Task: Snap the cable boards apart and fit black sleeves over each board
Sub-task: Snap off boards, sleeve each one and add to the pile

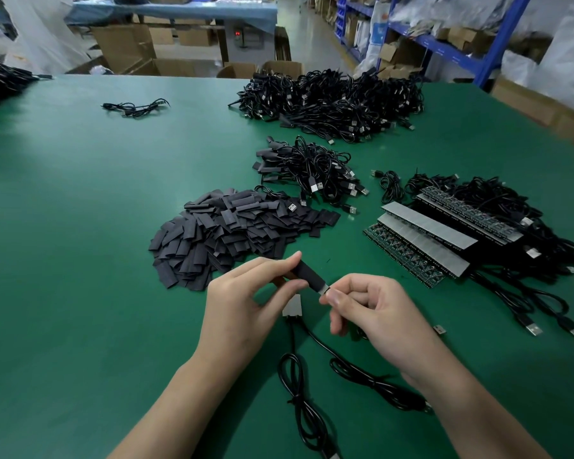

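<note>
Black cable, looped and knotted, lies on the green desk between 2 bare forearms that enter from the lower edge and converge toward the centre.

Left hand: palm turned inward, thumb and index finger pinching 1 black sleeve near its upper end, remaining fingers curled beneath.

Right hand: fingers curled, thumb and index finger pinching the pale tip of a board that protrudes from the sleeve's lower right end. The sleeve is raised off the desk and tilted, with its upper end to the left.

A grey board shows just below the left fingers, with black cables leading from it toward the camera. Whether the hand holds it or it rests on the desk cannot be told.

A USB plug lies near the right hand.

Just beyond the left hand sits a pile of loose sleeves. To the right, unsnapped board strips lie stacked side by side, their cables trailing off behind and to the right.

Behind the sleeve pile is a small heap of cables with sleeved ends. Farther back is a large heap of cables.

A loose cable bundle lies well apart at far left.

Cartons and blue shelving stand past the desk's far edge.
</note>
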The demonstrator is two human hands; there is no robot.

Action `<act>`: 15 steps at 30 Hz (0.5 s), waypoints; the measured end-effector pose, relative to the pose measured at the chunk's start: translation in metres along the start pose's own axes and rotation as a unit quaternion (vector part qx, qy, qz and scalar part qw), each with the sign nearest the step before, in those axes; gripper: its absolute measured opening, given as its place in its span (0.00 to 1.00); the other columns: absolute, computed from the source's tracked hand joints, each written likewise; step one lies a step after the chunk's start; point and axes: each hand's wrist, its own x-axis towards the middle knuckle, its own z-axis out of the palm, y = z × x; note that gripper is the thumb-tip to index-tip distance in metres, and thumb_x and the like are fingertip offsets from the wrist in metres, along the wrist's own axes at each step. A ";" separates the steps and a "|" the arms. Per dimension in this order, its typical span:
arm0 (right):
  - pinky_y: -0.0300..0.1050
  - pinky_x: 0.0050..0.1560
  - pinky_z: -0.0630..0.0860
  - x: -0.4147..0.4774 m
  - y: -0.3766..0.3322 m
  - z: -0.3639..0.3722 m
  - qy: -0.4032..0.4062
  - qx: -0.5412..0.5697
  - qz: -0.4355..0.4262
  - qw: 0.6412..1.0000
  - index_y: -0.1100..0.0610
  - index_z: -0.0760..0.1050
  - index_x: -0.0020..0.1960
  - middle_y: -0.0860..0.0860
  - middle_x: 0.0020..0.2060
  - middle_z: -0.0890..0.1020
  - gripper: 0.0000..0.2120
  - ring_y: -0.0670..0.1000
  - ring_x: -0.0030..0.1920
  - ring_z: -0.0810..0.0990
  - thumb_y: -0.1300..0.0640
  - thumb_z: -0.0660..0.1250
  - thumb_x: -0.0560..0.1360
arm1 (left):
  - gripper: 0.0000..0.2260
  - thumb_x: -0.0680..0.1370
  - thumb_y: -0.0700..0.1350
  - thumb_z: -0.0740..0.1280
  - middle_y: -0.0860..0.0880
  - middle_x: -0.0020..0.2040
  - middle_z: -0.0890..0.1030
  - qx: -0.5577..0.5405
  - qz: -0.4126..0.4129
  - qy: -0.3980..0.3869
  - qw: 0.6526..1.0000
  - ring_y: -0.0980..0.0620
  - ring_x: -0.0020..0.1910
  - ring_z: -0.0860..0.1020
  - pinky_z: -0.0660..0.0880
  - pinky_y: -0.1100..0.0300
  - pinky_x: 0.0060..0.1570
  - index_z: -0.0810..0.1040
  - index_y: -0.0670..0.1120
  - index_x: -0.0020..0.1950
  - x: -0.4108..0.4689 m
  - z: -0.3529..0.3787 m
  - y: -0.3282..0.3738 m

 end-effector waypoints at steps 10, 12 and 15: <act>0.53 0.43 0.78 0.001 0.004 -0.001 0.170 -0.314 -0.215 0.909 0.46 0.80 0.48 0.40 0.35 0.83 0.03 0.45 0.38 0.81 0.53 0.71 0.80 | 0.03 0.75 0.49 0.74 0.51 0.40 0.87 -0.201 -0.195 -0.063 0.958 0.54 0.42 0.86 0.79 0.65 0.46 0.86 0.51 0.45 0.002 -0.002 0.002; 0.51 0.45 0.76 0.001 0.005 -0.001 0.191 -0.369 -0.271 0.869 0.48 0.83 0.50 0.41 0.37 0.84 0.02 0.45 0.39 0.80 0.52 0.71 0.80 | 0.06 0.74 0.50 0.75 0.48 0.39 0.87 -0.236 -0.231 -0.095 0.939 0.52 0.40 0.85 0.79 0.63 0.45 0.86 0.49 0.44 0.003 -0.001 -0.001; 0.51 0.44 0.76 0.002 0.008 -0.003 0.192 -0.381 -0.313 0.848 0.51 0.85 0.50 0.42 0.40 0.85 0.04 0.48 0.39 0.81 0.52 0.72 0.78 | 0.11 0.71 0.53 0.75 0.48 0.41 0.88 -0.248 -0.257 -0.131 0.925 0.52 0.42 0.86 0.80 0.64 0.45 0.88 0.49 0.49 0.002 0.000 -0.005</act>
